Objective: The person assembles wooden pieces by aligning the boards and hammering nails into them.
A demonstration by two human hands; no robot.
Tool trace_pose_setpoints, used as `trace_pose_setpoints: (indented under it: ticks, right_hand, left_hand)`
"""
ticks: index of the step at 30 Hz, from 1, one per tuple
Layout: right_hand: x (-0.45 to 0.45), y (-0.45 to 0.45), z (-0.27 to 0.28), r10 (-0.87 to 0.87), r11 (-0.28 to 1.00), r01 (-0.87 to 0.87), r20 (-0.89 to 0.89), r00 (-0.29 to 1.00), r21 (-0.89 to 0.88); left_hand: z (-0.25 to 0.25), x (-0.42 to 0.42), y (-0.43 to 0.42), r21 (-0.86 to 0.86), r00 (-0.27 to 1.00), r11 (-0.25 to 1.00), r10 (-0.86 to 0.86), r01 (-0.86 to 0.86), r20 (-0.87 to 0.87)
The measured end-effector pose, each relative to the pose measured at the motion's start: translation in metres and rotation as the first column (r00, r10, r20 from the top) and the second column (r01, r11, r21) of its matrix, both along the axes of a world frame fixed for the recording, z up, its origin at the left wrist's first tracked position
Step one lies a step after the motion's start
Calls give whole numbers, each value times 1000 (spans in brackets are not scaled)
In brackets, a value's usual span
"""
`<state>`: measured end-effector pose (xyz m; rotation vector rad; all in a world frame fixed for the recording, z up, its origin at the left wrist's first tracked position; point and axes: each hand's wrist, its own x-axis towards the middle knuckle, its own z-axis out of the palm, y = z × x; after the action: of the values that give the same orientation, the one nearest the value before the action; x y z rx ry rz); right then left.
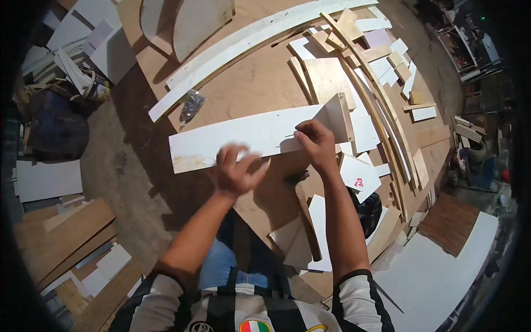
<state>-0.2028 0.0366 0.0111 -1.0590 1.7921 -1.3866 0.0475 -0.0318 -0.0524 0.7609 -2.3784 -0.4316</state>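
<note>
A little clear bag of small dark bits (192,106) lies on the left, just past the white board (232,135). Far back there is a long white strip (243,51), and behind it stand some curved pieces (202,25). Lots of wood scraps (330,80) are heaped on the right, with long bent strips (381,102) lying across them. A brown handle (308,221) with a dark end lies near the person, between the two arms. A black plastic bag (369,213) sits to the right of the right arm.

The white board lies in front of both hands, with a short piece (334,112) standing up at its right end. The left hand (238,170) is over the board's near edge; it is blurry, so I cannot tell if it holds anything. The right hand (316,143) is by the right end, its thumb and finger close together, but I cannot tell what is pinched there.

Everything is on a big brown table (243,91). On the floor (119,160) to the left are a dark bin (58,127) and more boards (72,238).
</note>
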Motion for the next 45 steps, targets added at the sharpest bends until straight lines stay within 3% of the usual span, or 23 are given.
trace_pose_setpoints:
  ticks: [1,4,7,8,10,12,13,14,16,18,20,22,24,26,28,30,32,34,36,37,39,41,45]
  right_hand:
    - [-3,-1,-2,-27,1000,28,106,994,-9]
    - [-10,-2,-7,13,997,11,304,953,-79]
    - [-6,1,2,-20,990,76,420,907,-118]
    - [-6,9,2,-20,990,76,415,910,-119]
    - [3,27,7,-31,997,53,376,926,-48]
    - [15,39,-2,-56,997,71,297,953,-41]
    - [41,60,-16,-87,996,89,264,960,7]
    - [76,73,-35,-159,985,157,34,987,71]
    - [85,76,-30,-152,978,145,38,988,152]
    - [117,85,-41,-197,904,191,-24,980,383]
    - [145,85,-74,-245,917,257,-75,967,306]
    - [155,90,-95,-282,922,306,-133,950,235]
    - [167,88,-97,-254,895,341,-299,920,287]
    - [174,81,-95,-312,897,385,-305,900,217]
    - [171,86,-76,-227,886,368,-427,875,283]
    - [155,87,-80,-272,885,396,-419,867,244]
    - [138,75,-51,-340,912,406,-454,823,53]
    - [134,70,-26,-347,894,417,-333,877,166]
    - [115,64,18,-471,879,472,-259,843,-64]
    - [109,61,38,-476,877,476,-258,841,-68]
    - [102,56,74,-455,886,325,-488,745,-330]
    - [106,57,96,-385,914,237,-519,763,-329]
    - [122,62,96,-263,950,94,-599,757,-298]
  left_hand:
    - [-10,11,15,4,995,1000,3,-3,-97]
    - [14,7,34,-161,999,987,16,-24,-51]
    - [71,-23,-7,7,880,999,33,-41,473]
    - [72,-34,-22,7,883,999,33,-41,468]
    - [84,-44,-47,64,692,998,-61,22,719]
    - [77,-41,-52,-24,734,998,-28,59,678]
    - [75,-37,-57,84,777,996,-75,28,625]
    - [74,-36,-64,185,818,983,-117,13,564]
    - [60,-35,-63,232,868,972,-83,-38,489]
    - [52,-32,-66,279,906,957,-53,-74,420]
    - [52,-29,-77,508,956,851,-26,-133,294]
    - [47,-27,-82,453,954,884,-29,-115,300]
    - [39,-19,-92,697,999,716,-27,36,-24]
    - [37,-9,-106,645,997,761,-36,74,-72]
    - [53,-8,-98,933,967,277,49,228,-250]
    - [60,6,-97,957,980,227,38,180,-193]
    - [36,24,-113,960,973,-164,75,228,-218]
    - [40,30,-104,969,977,-143,101,203,-190]
    - [28,43,-102,749,945,-575,179,327,-275]
    - [34,38,-94,697,930,-619,194,362,-311]
    - [24,52,-94,690,913,-622,106,370,-395]
    - [-4,67,-87,715,899,-603,11,355,-437]
    - [16,77,-68,786,909,-513,-24,347,-416]
